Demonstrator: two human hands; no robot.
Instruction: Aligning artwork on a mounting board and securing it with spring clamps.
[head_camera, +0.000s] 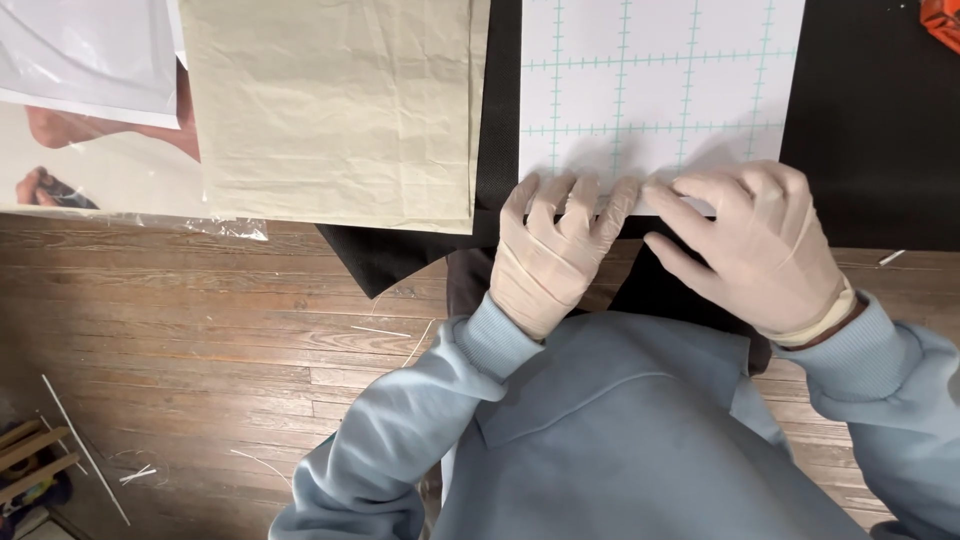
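The grid sheet (660, 80), white with teal lines, lies on a black mat (870, 120), and both gloved hands meet at its near edge. The left hand (550, 255) rests with fingers (575, 200) spread and nearly flat, pressing down on that edge and gripping nothing. The right hand (760, 250) sits just beside it, fingers (690, 195) curled close, the tips seeming to pinch or lift the same edge; whether the thumb closes under the sheet I cannot tell. To handle this edge well, it seems best to keep the left palm's pressure even so the sheet stays square to the mat, and to work the right fingertips slowly along the edge to avoid a crease. Left of the sheet lies a stack of creased beige paper (335, 105), overhanging the mat toward the wooden floor (200, 330).
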